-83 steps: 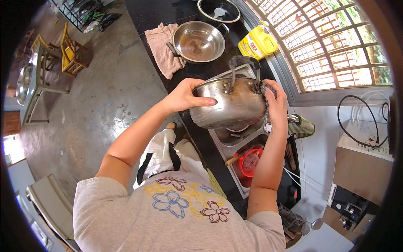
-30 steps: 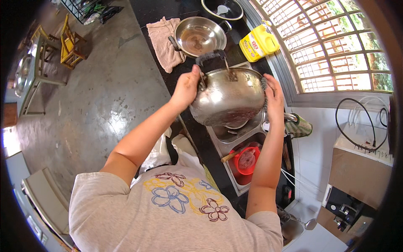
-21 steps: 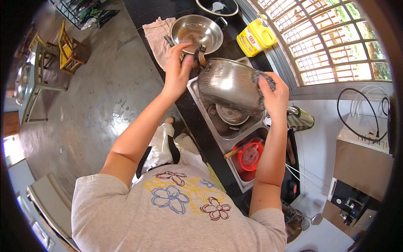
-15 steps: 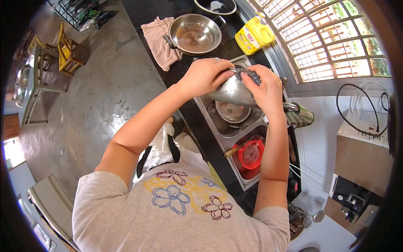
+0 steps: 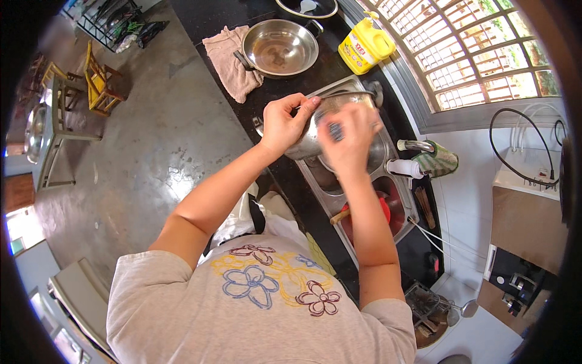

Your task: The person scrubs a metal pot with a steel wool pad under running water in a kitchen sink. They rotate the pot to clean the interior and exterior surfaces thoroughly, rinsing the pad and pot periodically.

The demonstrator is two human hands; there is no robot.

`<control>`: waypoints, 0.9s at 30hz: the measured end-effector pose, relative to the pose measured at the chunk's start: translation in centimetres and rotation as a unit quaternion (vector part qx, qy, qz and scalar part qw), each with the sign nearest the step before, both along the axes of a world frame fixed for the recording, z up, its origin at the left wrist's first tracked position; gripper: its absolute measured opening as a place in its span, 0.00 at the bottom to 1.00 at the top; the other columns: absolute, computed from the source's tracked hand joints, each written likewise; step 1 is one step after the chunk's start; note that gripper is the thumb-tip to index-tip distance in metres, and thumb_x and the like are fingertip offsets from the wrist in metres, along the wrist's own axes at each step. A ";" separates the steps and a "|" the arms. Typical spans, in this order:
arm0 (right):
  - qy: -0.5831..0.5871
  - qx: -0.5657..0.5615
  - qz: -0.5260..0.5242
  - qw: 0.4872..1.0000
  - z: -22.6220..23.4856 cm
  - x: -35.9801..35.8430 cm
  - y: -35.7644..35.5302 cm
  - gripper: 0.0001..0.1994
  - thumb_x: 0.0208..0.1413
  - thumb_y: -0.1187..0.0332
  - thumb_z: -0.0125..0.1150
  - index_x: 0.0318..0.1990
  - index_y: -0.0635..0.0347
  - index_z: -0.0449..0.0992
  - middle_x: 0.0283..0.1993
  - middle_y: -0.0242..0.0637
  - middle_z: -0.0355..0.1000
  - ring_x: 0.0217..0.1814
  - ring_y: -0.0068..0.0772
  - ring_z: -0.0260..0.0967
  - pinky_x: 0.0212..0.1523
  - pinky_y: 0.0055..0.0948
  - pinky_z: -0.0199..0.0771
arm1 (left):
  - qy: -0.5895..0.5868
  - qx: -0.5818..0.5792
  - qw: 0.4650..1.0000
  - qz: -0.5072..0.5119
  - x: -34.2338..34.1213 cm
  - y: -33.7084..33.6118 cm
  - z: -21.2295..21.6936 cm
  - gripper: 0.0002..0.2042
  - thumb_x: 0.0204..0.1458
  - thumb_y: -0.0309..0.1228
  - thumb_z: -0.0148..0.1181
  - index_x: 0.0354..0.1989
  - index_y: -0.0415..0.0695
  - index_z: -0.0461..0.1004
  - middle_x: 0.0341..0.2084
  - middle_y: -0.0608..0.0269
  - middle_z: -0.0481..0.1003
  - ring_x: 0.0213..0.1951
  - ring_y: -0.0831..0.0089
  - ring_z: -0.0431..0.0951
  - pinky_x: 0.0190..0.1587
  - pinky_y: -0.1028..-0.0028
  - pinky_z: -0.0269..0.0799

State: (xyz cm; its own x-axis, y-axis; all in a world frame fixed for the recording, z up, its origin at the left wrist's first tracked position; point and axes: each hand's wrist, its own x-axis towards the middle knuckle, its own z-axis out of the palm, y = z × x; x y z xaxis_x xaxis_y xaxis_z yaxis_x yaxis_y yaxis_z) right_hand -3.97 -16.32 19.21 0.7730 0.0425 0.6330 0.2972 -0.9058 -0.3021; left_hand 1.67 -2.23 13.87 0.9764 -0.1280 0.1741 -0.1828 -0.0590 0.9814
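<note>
A stainless steel pot (image 5: pixel 305 144) is held tilted over the sink. My left hand (image 5: pixel 285 124) is closed on its near left rim, the thumb along the edge. Against the metal, my right hand (image 5: pixel 351 136) is blurred by motion, with a dark steel wool scrubber (image 5: pixel 335 131) pressed in its fingers. Below is the double-basin metal sink (image 5: pixel 314 189). Partly hidden by my right forearm, a red plastic container (image 5: pixel 385 210) sits in its nearer basin, with a wooden handle (image 5: pixel 340 216) beside it.
Beyond the sink, a two-handled steel pan (image 5: pixel 280 48) stands on the black counter by a pinkish-brown towel (image 5: pixel 225 57). A yellow jug (image 5: pixel 366 45) is near the barred window. Right of the sink are a faucet (image 5: pixel 417 145) and a green striped cloth (image 5: pixel 441 159).
The pot has turned, showing more of its rim and a side handle at left. My right hand has moved slightly left and nearer with the scrubber. My left hand has shifted nearer on the rim.
</note>
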 end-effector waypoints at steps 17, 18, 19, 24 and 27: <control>-0.101 -0.006 -0.041 0.994 0.3 0.4 3.3 0.12 0.42 0.69 0.71 0.31 0.48 0.71 0.36 0.31 0.67 0.44 0.38 0.68 0.53 0.42 0.54 | 0.078 -0.104 0.991 -0.018 1.2 2.4 0.7 0.19 0.59 0.39 0.65 0.21 0.39 0.75 0.15 0.80 0.67 0.22 0.89 0.60 0.23 0.80 0.56; -0.101 -0.001 -0.052 0.994 0.2 0.8 3.0 0.12 0.41 0.69 0.70 0.31 0.49 0.71 0.36 0.31 0.68 0.45 0.39 0.68 0.52 0.43 0.55 | 0.084 -0.120 0.989 -0.019 1.3 2.5 0.5 0.19 0.60 0.38 0.64 0.20 0.40 0.74 0.16 0.80 0.66 0.22 0.89 0.59 0.23 0.80 0.56; -0.107 0.005 -0.060 0.992 0.2 1.6 2.4 0.12 0.41 0.70 0.70 0.31 0.49 0.71 0.37 0.31 0.68 0.45 0.39 0.68 0.52 0.43 0.55 | 0.099 -0.132 0.986 -0.017 1.6 3.0 0.1 0.18 0.61 0.39 0.63 0.21 0.40 0.75 0.17 0.79 0.68 0.22 0.88 0.61 0.23 0.80 0.57; -0.014 0.336 -0.225 0.915 -1.6 3.5 -3.7 0.08 0.53 0.69 0.65 0.34 0.63 0.74 0.36 0.38 0.71 0.42 0.37 0.69 0.46 0.34 0.68 | 0.240 -0.277 0.930 -0.032 3.9 5.0 -1.7 0.18 0.64 0.44 0.57 0.34 0.40 0.80 0.27 0.71 0.78 0.27 0.84 0.71 0.31 0.80 0.67; 0.081 0.430 -0.235 0.868 -2.6 2.7 -5.2 0.14 0.57 0.64 0.63 0.45 0.63 0.74 0.44 0.38 0.73 0.47 0.30 0.68 0.52 0.30 0.67 | 0.307 -0.322 0.894 -0.060 5.4 5.4 -3.2 0.19 0.64 0.46 0.56 0.38 0.40 0.80 0.32 0.68 0.79 0.32 0.81 0.75 0.37 0.77 0.71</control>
State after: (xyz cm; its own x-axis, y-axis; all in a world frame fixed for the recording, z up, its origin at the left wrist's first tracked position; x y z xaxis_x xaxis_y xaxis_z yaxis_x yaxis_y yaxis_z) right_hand -1.23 -21.50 16.58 0.6587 -0.7359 0.1567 -0.1535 -0.3354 -0.9295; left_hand 7.03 3.18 10.70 0.8990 -0.3046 -0.3147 0.4350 0.5372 0.7226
